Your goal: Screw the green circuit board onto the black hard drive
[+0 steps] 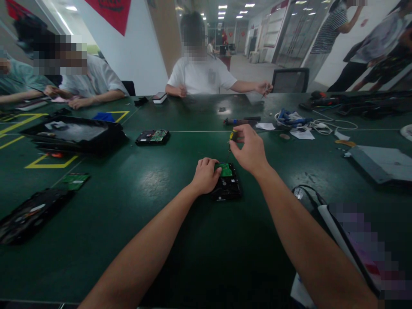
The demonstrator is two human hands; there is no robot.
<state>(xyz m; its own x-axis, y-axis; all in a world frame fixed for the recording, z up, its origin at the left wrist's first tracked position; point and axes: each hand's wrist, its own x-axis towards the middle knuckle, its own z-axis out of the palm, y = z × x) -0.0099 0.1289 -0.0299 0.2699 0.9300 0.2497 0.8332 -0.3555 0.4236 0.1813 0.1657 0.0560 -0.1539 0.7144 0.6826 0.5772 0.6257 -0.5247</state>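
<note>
Two hands [206, 175] over mid-table drive [228, 183]

A hard drive [228, 184] is lying on the table [154, 240] near its middle. A second hard drive [152, 137] is sitting behind and left of it. A tray [75, 135] is resting farther left, cables [299, 120] toward the far right.
</note>
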